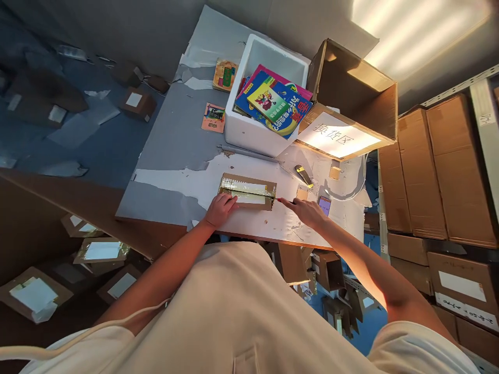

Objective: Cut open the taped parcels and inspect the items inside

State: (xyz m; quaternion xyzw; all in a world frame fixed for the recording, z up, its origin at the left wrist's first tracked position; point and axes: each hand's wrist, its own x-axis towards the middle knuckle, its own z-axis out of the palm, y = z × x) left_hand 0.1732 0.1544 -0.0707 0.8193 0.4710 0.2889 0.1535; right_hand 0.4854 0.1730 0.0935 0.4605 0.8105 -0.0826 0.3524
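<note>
A small taped cardboard box (248, 198) with white labels lies on the table in front of me. A dark seam runs lengthwise along its top. My left hand (221, 209) grips the box's near left edge, with its fingers over the top. My right hand (306, 210) is closed around a slim tool (281, 200) with a red part, too small to name surely. The tool's tip meets the box's right end, by the seam. Beyond the right hand lie a yellow and black utility knife (304, 176) and a phone (324, 205) with its screen lit.
A white foam box (253, 134) of children's books (268, 104) stands at the back, beside an open carton (351, 124). Two small booklets, one an orange booklet (213, 118), lie to its left. Shelved cartons (417, 171) line the right; parcels (102, 250) lie lower left.
</note>
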